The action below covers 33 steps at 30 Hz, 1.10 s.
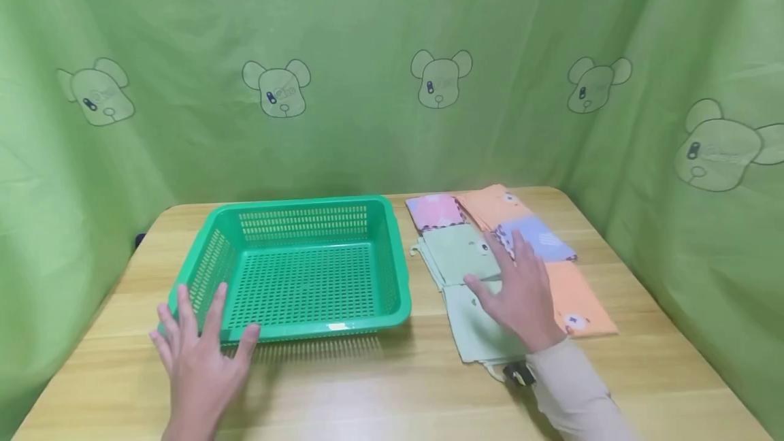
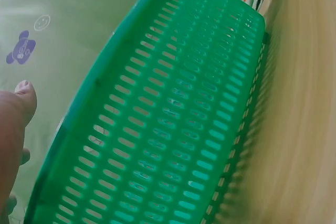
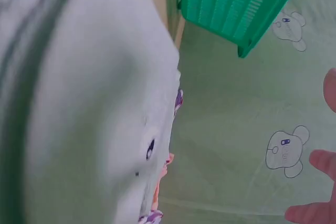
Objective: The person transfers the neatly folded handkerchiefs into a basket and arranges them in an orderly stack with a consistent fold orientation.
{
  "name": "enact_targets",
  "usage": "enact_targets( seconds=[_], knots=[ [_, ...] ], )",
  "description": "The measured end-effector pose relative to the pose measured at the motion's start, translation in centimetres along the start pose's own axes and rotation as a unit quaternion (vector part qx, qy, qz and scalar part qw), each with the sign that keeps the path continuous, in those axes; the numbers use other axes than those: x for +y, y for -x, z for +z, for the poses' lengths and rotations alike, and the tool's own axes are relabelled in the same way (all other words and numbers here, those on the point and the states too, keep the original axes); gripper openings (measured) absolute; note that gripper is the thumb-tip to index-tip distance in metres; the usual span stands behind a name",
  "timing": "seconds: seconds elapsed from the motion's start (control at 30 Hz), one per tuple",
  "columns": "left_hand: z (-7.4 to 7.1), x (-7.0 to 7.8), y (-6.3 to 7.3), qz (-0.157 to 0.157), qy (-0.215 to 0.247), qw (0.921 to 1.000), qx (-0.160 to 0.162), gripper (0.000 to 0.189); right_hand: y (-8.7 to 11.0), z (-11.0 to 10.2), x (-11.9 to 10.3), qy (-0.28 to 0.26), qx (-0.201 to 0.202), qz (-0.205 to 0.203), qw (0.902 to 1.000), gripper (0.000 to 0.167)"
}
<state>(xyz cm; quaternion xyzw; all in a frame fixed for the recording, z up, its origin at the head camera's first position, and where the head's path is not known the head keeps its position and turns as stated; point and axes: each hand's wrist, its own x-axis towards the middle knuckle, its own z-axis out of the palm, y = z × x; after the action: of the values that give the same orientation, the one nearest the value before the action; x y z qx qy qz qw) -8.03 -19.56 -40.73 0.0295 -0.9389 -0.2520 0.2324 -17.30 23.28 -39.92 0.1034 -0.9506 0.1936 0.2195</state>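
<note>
A green plastic basket (image 1: 401,271) with slotted sides stands on the left half of the table, and its inside shows no contents. My left hand (image 1: 199,366) is at the basket's front left corner, fingers spread and straight; whether they touch the rim I cannot tell. In the left wrist view the thumb (image 2: 23,98) is beside the basket's upper edge. To the right lie several folded cloths in two columns: a pink one (image 1: 435,211), green ones (image 1: 459,254), a blue one (image 1: 539,237) and orange ones (image 1: 582,295). Over them hovers my right hand (image 1: 527,298), fingers extended, holding nothing.
The wooden table (image 1: 343,400) has rounded far corners. A green curtain (image 1: 355,135) with bear-head prints surrounds it at the back and sides. Something small and black (image 1: 519,373) is under the right wrist. Green loops stick out from the green cloths.
</note>
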Motion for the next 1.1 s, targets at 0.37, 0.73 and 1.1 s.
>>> enact_targets(
  seconds=[0.37, 0.73, 1.1],
  knots=[
    [0.9, -0.7, -0.1, 0.01, -0.022, 0.9996, -0.011, 0.059, -3.4, -0.5, 2.0, -0.083, -0.1, 0.074, 0.9888, 0.075],
    [1.1, -0.9, -0.2, 0.017, 0.019, 0.999, 0.036, 0.04, -5.9, 0.7, 3.1, -0.136, -0.126, 0.146, 0.9718, 0.066],
    [1.1, -0.8, -0.1, -0.017, -0.005, 0.9996, 0.022, 0.049, -7.3, 1.9, 4.7, -0.119, -0.201, 0.172, 0.9571, 0.072]
  ],
)
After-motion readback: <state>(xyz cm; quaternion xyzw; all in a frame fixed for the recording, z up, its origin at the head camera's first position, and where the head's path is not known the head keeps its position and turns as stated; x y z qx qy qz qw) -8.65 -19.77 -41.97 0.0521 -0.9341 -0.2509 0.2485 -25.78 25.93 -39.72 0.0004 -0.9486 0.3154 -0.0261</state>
